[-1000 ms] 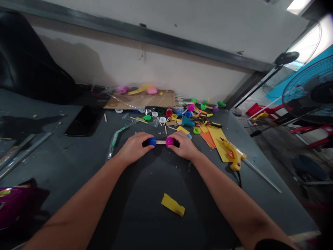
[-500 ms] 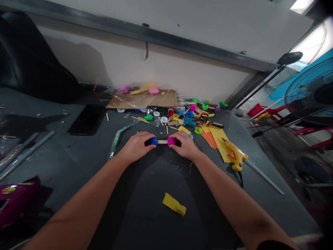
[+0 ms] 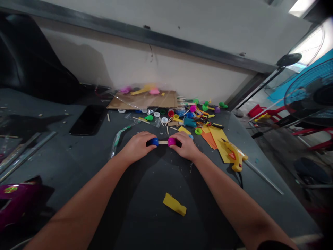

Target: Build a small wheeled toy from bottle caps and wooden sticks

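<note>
Between finger and thumb, my left hand [image 3: 140,146] grips a blue bottle cap [image 3: 154,141]. My right hand [image 3: 186,146] pinches a magenta bottle cap [image 3: 171,141] in the same way. A short pale wooden stick piece [image 3: 163,142] spans the gap from one cap to the other; its ends are hidden at the caps. Both hands are over the middle of the dark table, close to its surface. Nearer to me lies a torn strip of yellow paper [image 3: 174,204].
Behind the hands are loose caps, sticks, pliers and a cardboard sheet [image 3: 143,100]. To the right, a yellow glue gun [image 3: 235,156] rests on yellow paper [image 3: 218,139], beside a glue stick [image 3: 265,177]. A black phone [image 3: 87,119] lies left, with a magenta object [image 3: 19,205] nearer.
My hands keep their hold on the two caps, with the stick still between them. Only a very slight shift of the whole view shows.
</note>
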Tool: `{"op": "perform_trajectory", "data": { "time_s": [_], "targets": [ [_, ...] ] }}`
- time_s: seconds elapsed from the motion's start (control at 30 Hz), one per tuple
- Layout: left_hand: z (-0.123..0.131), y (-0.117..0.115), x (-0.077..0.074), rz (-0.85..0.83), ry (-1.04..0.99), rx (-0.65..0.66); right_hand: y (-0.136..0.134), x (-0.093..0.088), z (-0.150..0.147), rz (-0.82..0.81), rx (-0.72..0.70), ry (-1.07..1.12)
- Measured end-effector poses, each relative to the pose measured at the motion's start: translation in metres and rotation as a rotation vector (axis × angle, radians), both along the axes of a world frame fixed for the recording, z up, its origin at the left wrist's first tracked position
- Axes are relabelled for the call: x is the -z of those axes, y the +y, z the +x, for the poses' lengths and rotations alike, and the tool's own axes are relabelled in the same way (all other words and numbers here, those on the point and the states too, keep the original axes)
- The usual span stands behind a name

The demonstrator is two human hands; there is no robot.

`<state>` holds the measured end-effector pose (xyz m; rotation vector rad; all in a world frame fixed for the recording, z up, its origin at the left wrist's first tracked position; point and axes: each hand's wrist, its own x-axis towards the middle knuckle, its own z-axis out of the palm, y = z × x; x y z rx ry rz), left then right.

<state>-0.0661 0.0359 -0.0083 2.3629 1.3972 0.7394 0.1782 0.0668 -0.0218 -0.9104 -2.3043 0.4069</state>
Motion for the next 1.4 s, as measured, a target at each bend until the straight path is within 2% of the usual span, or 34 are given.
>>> {"op": "perform_trajectory", "data": {
  "time_s": [0.33, 0.73, 0.9, 1.03, 1.13, 1.23, 1.33, 1.4],
  "targets": [
    [0.0, 0.0, -0.002, 0.01, 0.01, 0.018, 0.0, 0.0, 0.0, 0.013, 0.0, -0.005],
    [-0.003, 0.001, 0.009, 0.017, 0.002, 0.046, -0.001, -0.002, 0.0, 0.017, 0.023, -0.124],
    [-0.002, -0.002, 0.005, -0.008, -0.027, 0.023, 0.0, -0.003, 0.002, 0.04, 0.065, -0.168],
    [-0.003, -0.006, 0.0, -0.031, -0.156, -0.045, -0.004, -0.007, 0.002, 0.036, 0.091, -0.147],
    [-0.003, -0.004, -0.001, -0.009, -0.344, -0.177, -0.007, -0.012, 0.0, -0.031, 0.152, 0.041],
    [-0.005, 0.005, -0.007, -0.066, -0.645, -0.435, -0.001, -0.024, 0.004, -0.146, 0.296, 0.512],
    [-0.013, 0.017, -0.024, -0.125, -1.012, -0.574, 0.014, -0.049, 0.023, -0.223, 0.423, 1.039],
    [-0.021, 0.024, -0.041, -0.148, -1.234, -0.618, 0.026, -0.07, 0.041, -0.277, 0.457, 1.27]
  ]
}}
